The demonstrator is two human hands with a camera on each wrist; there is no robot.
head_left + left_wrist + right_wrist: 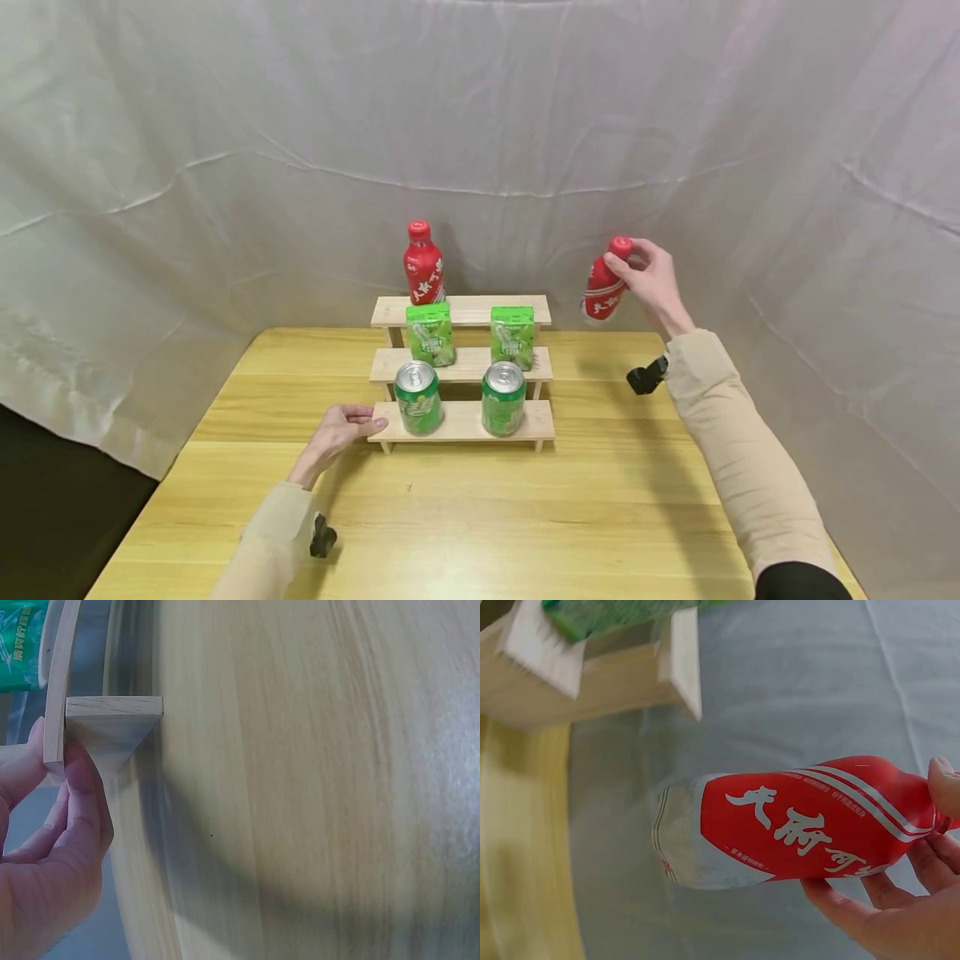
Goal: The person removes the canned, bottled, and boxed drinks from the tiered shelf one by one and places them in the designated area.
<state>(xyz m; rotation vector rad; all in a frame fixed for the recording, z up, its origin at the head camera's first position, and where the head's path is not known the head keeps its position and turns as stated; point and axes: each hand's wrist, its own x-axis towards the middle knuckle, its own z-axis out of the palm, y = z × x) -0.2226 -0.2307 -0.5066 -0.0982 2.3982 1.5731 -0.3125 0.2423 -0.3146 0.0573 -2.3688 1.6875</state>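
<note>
bottle [795, 825] cap hidden, label text unreadable

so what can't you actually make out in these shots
- Red bottle: its cap is hidden by the right hand in the right wrist view.
- Green carton: cut off by the left wrist frame's edge.
- Can labels: too small in the head view.

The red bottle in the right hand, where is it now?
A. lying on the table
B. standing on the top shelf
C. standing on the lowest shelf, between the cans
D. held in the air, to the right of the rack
D: the right hand grips the red bottle near its cap, tilted, in the air to the right of the rack.
</note>
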